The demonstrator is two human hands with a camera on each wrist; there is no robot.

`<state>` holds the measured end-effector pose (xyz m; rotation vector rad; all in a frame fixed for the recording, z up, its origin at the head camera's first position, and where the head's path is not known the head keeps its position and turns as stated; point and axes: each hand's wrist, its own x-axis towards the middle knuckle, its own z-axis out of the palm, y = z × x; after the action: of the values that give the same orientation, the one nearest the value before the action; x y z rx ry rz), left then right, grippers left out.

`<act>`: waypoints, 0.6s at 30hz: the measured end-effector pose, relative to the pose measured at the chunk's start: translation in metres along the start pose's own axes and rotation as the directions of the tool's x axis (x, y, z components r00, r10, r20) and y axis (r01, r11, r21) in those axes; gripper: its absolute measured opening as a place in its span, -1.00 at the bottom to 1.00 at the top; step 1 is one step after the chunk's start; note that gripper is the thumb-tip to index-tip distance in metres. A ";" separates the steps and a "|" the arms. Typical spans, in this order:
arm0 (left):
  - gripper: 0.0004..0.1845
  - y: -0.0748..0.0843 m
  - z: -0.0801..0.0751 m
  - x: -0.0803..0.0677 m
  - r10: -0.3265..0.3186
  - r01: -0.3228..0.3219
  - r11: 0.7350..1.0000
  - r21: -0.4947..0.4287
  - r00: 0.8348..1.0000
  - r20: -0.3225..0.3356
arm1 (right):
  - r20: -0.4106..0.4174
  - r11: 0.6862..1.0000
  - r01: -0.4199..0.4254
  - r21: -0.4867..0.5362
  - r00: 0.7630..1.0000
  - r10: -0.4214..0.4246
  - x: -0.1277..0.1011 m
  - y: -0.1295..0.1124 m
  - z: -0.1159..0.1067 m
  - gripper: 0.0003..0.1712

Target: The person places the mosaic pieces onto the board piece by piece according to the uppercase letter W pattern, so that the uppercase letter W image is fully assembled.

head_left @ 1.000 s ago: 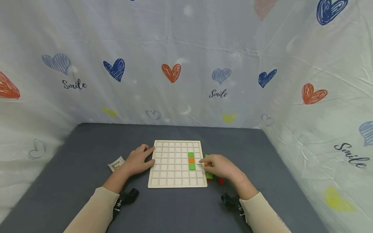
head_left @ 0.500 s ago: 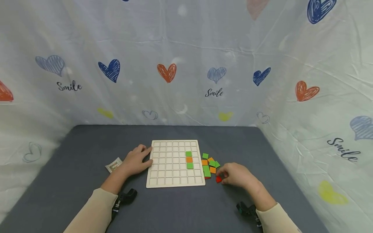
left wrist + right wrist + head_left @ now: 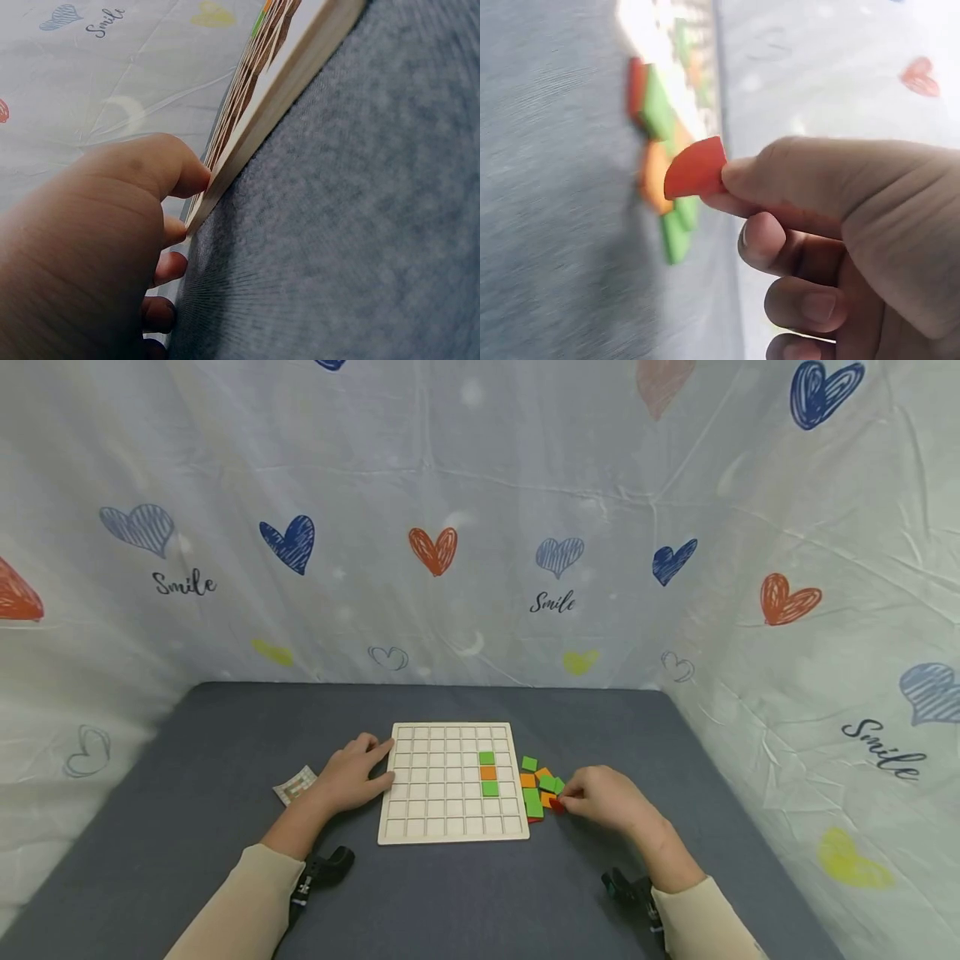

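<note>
from the head view, your left hand [image 3: 351, 774] rests flat on the grid board's [image 3: 453, 782] left edge. your right hand [image 3: 607, 797] is by the loose tiles [image 3: 542, 787]. at the right wrist, it pinches a red tile [image 3: 696, 167]; next, probably carry it over a free cell.

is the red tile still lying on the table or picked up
Picked up: the right hand pinches the red tile between thumb and forefinger, lifted above the loose tile pile.
</note>
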<state>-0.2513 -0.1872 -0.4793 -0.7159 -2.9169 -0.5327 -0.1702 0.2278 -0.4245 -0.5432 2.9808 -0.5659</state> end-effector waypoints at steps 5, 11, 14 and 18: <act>-0.32 -0.001 -0.001 0.000 0.000 0.000 1.000 -0.001 1.000 0.001 | -0.009 0.989 -0.023 0.144 1.000 0.025 0.009 -0.008 -0.015 -0.91; -0.32 -0.002 0.000 -0.002 -0.007 0.007 1.000 0.000 1.000 0.002 | -0.009 0.964 -0.011 0.264 1.000 0.014 0.021 -0.028 -0.026 -0.90; -0.32 -0.002 0.000 -0.002 -0.004 0.004 1.000 0.004 1.000 0.001 | -0.014 0.966 -0.016 0.256 1.000 0.021 0.025 -0.039 -0.023 -0.86; -0.33 0.000 -0.002 -0.002 0.014 -0.014 1.000 0.000 1.000 -0.004 | -0.033 0.984 -0.053 0.170 0.998 0.060 0.027 -0.052 -0.014 -0.74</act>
<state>-0.2498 -0.1890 -0.4778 -0.7340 -2.9055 -0.5328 -0.1797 0.1780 -0.3923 -0.4374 2.9342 -0.8238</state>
